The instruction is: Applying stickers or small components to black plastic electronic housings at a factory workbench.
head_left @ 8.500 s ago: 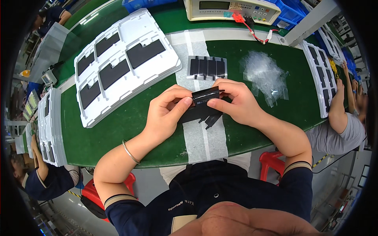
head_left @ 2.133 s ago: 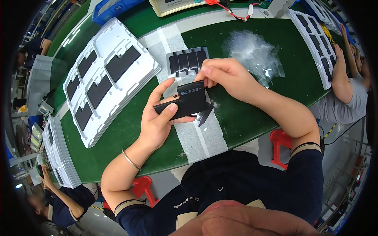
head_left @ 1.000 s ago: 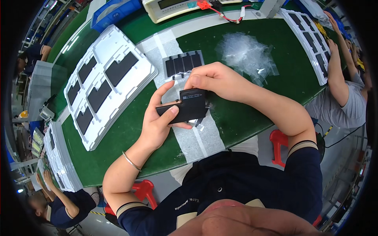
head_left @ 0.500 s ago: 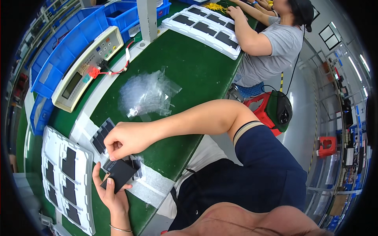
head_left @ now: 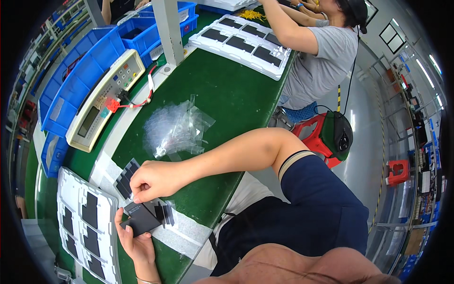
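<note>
My left hand [head_left: 138,247] holds a flat black rectangular battery [head_left: 141,220] from below and by its edges, thumb near the lower left corner. Above it, my right hand [head_left: 158,179] is closed in a pinch, fingertips at the battery's upper edge. Whatever lies between those fingertips is too small to make out. Just left of the right hand, a sheet of black strips [head_left: 124,182] lies on the bench. More dark strips [head_left: 166,214] sit right of the battery, on white paper [head_left: 187,232].
A stack of white trays [head_left: 71,189] with black batteries stands at left, a similar tray [head_left: 208,43] at the far end. Clear film pieces [head_left: 177,128] lie mid-bench. A tester [head_left: 106,99] with a red clip stands before blue bins [head_left: 78,78]. A co-worker [head_left: 317,61] sits at right.
The view has shifted slightly. My left thumb has moved from the battery's face toward its corner, and the battery is turned a little. The co-worker's arm has lifted from the far tray.
</note>
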Tool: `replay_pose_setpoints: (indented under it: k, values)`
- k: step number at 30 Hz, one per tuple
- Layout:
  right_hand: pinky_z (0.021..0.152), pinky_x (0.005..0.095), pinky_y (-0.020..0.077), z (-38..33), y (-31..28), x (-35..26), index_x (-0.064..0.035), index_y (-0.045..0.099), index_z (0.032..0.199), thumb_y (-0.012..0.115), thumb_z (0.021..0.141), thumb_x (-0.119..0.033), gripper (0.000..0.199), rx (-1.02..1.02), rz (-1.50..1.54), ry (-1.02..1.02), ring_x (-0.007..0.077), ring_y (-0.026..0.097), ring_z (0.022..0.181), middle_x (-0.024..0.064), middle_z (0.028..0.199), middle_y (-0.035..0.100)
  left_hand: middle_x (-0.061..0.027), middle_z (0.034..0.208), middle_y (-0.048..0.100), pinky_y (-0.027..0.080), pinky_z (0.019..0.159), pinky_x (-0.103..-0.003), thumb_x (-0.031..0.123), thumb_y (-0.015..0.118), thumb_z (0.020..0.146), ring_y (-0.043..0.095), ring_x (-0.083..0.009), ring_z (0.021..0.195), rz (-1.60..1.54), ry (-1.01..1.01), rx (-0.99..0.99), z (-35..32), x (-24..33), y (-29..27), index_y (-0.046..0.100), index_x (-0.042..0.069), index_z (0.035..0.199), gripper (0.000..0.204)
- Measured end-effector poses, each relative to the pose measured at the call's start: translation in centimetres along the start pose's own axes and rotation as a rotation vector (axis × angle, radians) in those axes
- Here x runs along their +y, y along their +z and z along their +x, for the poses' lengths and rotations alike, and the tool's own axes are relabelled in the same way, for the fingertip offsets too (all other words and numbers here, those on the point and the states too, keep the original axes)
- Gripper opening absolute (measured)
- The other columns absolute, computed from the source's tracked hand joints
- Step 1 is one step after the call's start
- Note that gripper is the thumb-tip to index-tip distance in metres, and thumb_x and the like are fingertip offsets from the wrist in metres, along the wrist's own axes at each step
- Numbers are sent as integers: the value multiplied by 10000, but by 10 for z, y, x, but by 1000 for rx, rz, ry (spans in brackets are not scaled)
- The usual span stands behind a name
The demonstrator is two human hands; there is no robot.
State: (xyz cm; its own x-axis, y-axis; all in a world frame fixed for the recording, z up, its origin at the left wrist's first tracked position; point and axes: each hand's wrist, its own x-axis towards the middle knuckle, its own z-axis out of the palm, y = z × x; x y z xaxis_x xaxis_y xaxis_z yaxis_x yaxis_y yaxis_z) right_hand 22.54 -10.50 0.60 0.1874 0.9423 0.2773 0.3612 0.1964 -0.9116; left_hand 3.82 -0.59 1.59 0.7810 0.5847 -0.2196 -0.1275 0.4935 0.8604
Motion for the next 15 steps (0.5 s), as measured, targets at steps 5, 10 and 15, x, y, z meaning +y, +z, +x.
replay_pose_setpoints:
  k: [5,10,15]
  values:
    - [531,291,441,0,2,1,4,619,726,662,760,-190,202,16,50,6,176,581,577,87,640,604,-141,1048,533,509,485,-183,-19,536,813,606,-149,771,42,-20,-51,4,-3,-18,321,42,1250,491]
    - [547,307,441,-2,3,2,-2,603,710,663,759,-193,206,6,10,-21,192,580,598,84,642,586,-136,1058,530,524,498,-194,-11,560,812,608,-150,769,66,-36,-76,6,-5,-21,331,49,1244,493]
    - [547,305,440,-4,3,-2,-1,590,708,643,783,-184,205,126,35,-3,186,584,605,85,646,586,-115,1041,555,534,531,-188,-20,561,814,614,-134,752,-25,-5,-56,6,-6,-22,393,35,1210,433]
